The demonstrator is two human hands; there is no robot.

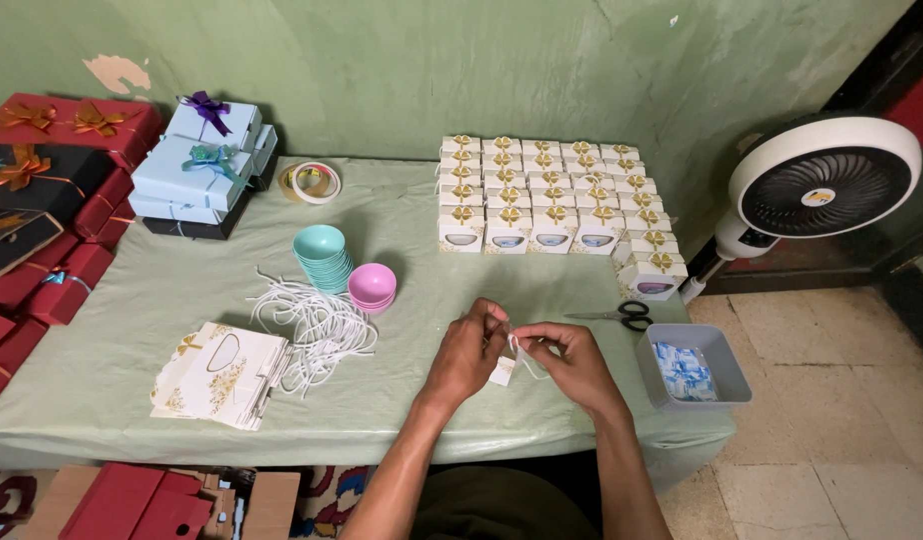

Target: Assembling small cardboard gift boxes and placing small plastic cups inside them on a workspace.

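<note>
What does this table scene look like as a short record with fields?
left hand: pinching a white cord by a small white tag
right hand: gripping the same cord
cord pile: left of the hands
bowls: teal stack, pink stack
scissors: right of the hands
grey tray: table's right edge
gift boxes: stacked in rows at the back

Bare cloth (422, 400) around hands; scissors (614, 316), tray (694, 366) crowd right.

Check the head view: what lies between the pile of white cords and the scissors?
In the head view, both hands: left hand and right hand, pinching a small white tag, sit between the cords and scissors.
</note>
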